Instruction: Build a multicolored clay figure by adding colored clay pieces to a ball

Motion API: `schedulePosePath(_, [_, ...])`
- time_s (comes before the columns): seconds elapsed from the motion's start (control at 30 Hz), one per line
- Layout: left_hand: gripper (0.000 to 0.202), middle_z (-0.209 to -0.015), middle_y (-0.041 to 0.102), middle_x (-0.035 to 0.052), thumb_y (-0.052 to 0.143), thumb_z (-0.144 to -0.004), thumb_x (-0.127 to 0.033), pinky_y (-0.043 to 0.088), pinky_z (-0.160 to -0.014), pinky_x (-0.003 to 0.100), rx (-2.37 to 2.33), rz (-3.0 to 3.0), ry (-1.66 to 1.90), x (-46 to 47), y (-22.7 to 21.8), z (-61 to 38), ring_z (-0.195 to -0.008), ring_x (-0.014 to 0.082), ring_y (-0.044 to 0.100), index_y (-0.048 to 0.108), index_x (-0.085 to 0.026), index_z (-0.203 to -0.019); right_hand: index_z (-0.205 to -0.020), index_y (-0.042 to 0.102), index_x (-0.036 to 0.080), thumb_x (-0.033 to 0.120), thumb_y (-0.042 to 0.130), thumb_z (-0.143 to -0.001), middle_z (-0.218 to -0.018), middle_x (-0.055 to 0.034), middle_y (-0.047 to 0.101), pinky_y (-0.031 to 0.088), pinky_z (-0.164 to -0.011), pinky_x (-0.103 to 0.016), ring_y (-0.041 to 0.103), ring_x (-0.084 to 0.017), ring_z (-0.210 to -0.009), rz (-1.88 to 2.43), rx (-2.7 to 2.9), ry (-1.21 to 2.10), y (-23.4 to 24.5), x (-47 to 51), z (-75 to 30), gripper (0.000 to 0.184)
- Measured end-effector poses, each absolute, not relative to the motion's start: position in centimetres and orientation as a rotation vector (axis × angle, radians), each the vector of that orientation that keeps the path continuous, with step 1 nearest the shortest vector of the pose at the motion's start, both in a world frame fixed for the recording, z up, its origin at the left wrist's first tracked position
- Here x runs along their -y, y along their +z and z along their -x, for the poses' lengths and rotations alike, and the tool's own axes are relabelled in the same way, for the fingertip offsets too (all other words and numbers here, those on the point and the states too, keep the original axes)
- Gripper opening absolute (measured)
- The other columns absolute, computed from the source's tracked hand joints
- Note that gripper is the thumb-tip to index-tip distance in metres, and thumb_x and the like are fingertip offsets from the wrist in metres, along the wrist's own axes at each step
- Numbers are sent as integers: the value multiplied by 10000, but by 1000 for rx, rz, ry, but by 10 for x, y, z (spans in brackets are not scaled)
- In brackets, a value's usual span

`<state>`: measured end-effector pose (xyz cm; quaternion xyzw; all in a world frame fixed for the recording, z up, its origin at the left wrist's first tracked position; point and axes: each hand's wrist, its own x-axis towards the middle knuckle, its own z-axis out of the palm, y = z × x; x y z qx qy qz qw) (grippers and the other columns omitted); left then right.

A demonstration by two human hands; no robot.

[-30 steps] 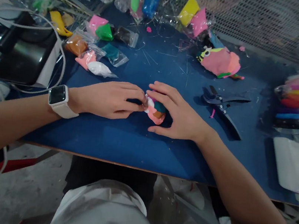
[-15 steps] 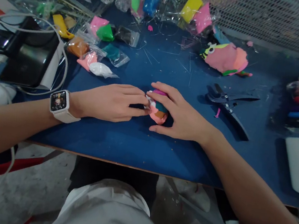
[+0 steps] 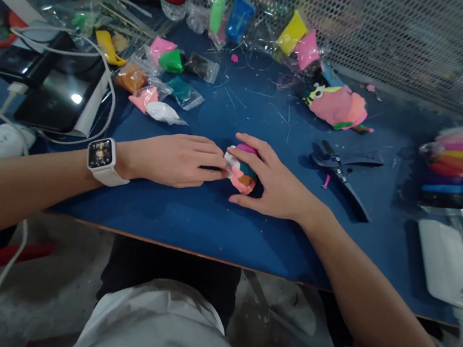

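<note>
A rounded lump of modelling clay (image 3: 243,186), patched in pink, white, brown, teal and purple, rests on the blue table near its front edge. My right hand (image 3: 274,181) is curved around the lump's right side, thumb below and fingers over the top. From the left, my left hand (image 3: 185,161) has its fingertips closed at the white part of the clay; exactly what they pinch is partly hidden. A white-strapped watch (image 3: 101,155) sits on my left wrist.
Bagged clay pieces (image 3: 172,61) lie at back left, beside a black power bank (image 3: 62,96) and white cables. Pruning shears (image 3: 339,175) and a pink clay fish (image 3: 337,105) are on the right. Farther right are a marker pack (image 3: 454,166) and white power bank (image 3: 447,261).
The camera view has shifted slightly, showing more of the right side. Both hands stay at the clay lump with almost the same grip.
</note>
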<state>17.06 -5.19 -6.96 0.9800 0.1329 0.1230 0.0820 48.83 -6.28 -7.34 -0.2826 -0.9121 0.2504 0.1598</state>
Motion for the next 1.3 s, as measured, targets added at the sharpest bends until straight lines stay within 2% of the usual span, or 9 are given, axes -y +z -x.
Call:
schedulePosePath(0.23, [366,-1456,795,162,576,-1130,-137,573,-1319,448,-369,-2976,415,53,-68,-169,-1483,308,722,822,-194,-1395,-1811,422,397,698,826,-1000,-1907,-149,368,435,-1396,-739,387,-457,-1767,793,2605,697,-74,63,-488,955])
schedulePosePath(0.37, [358,-1435,811,143,657,-1080,-98,577,-1327,431,-394,-2911,495,55,-68,-170,-1461,293,745,845,-219,-1361,-1811,418,402,689,828,-1000,-1913,-139,366,444,-1389,-743,392,-464,-1764,803,2606,699,-75,63,-489,953])
schedulePosePath(0.6, [337,-1407,822,140,639,-1097,-120,613,-1287,429,-439,-2954,459,53,-68,-170,-1424,291,768,855,-214,-1339,-1800,436,403,716,827,-991,-1915,-137,367,443,-1388,-755,376,-472,-1773,819,2603,697,-76,63,-489,952])
schedulePosePath(0.73, [333,-1390,819,133,592,-1120,-129,634,-1242,382,-456,-2960,469,50,-69,-168,-1379,276,792,857,-202,-1309,-1799,440,377,725,828,-987,-1906,-152,376,443,-1398,-735,381,-460,-1772,819,2604,686,-75,64,-488,965])
schedulePosePath(1.13, [388,-1461,798,157,558,-1144,-154,606,-1295,409,-467,-2961,507,47,-77,-167,-1489,287,735,803,-185,-1444,-1807,430,376,734,819,-991,-1906,-156,372,424,-1406,-739,364,-458,-1779,824,2610,696,-76,63,-489,973])
schedulePosePath(1.3, [390,-1477,800,162,563,-1133,-148,666,-1218,397,-495,-2964,595,47,-80,-167,-1446,292,764,795,-163,-1446,-1810,420,388,734,817,-993,-1908,-147,370,419,-1405,-744,369,-478,-1771,822,2605,717,-77,63,-490,972])
